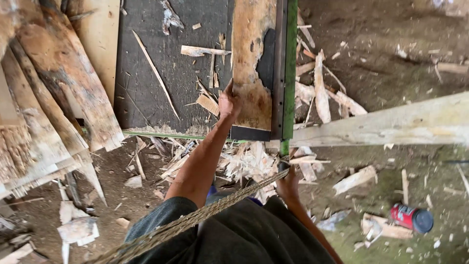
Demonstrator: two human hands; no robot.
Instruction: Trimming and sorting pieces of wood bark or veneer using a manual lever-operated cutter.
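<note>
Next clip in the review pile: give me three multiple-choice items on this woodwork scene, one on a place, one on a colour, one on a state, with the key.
1. Where does the left hand rest?
A. on the worn wooden board's left edge
B. on the red can
C. on the rope

2. What colour is the long bar beside that board?
A. blue
B. green
C. yellow

3. How is the red can placed?
A. upright on the bench
B. held in a hand
C. lying on its side on the ground

Key: 1 A, the fingers press the board's edge. 2 B, the bar is bright green. 3 C, it lies among wood chips at lower right, far from the right hand.
</note>
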